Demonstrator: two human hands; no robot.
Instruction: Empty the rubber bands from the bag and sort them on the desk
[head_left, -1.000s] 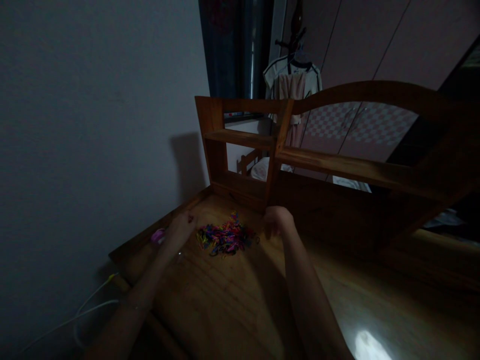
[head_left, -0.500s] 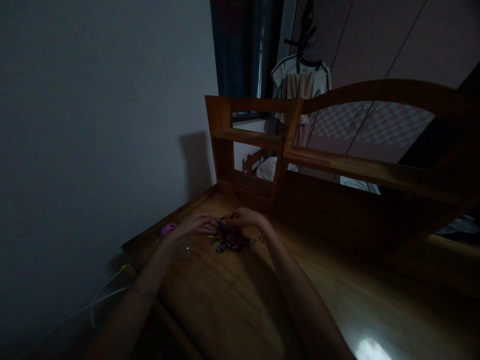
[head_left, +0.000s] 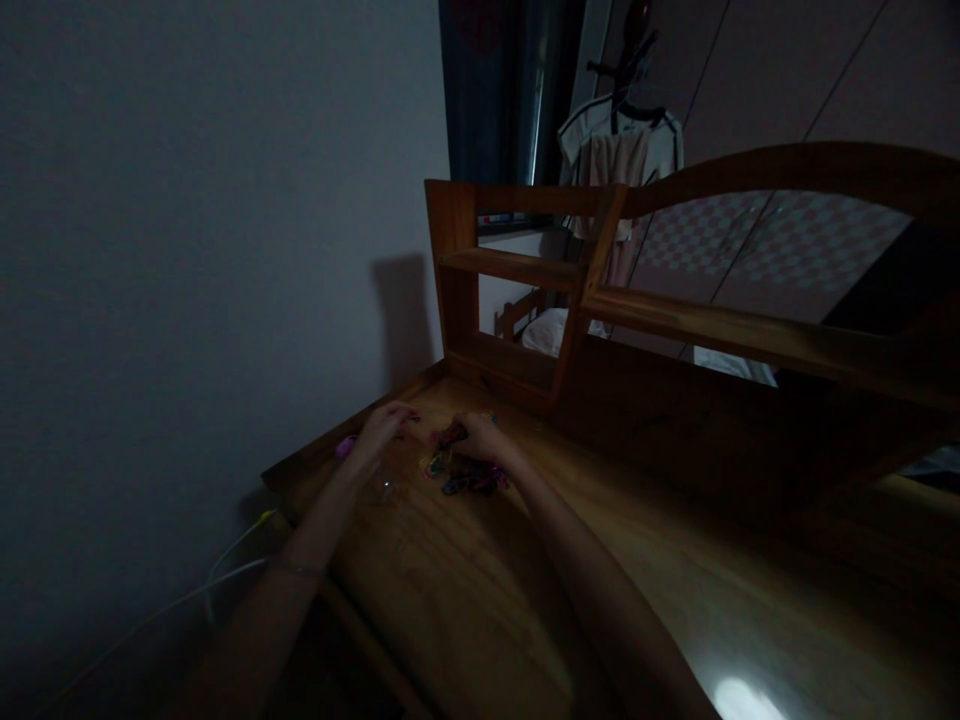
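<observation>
A loose pile of small, colourful elastic hair bands (head_left: 472, 482) lies on the wooden desk (head_left: 450, 590). My right hand (head_left: 480, 437) is over the pile, its fingers closed on a dark-and-red bunch of the bands. To the left, my left hand (head_left: 386, 425) hovers apart from the pile, fingers loosely stretched toward the right with a gap between them; nothing clear shows in it. Beside that wrist is a small purple item (head_left: 346, 447), its kind unclear. Just below the wrist, a clear, shiny object (head_left: 386, 486) rests on the desk. Dim light blurs the fingertips.
A wooden shelf unit (head_left: 517, 265) rises along the desk's back edge. The pale wall (head_left: 225, 250) borders the left side. White cables (head_left: 225, 578) hang by the left desk edge. Behind the shelf are clothes on a stand (head_left: 619, 150) and a wardrobe (head_left: 750, 90).
My left hand has drawn back from the pile, up and to the left. My right hand has closed on a bunch of bands, and the pile has shifted. The view has turned slightly left.
</observation>
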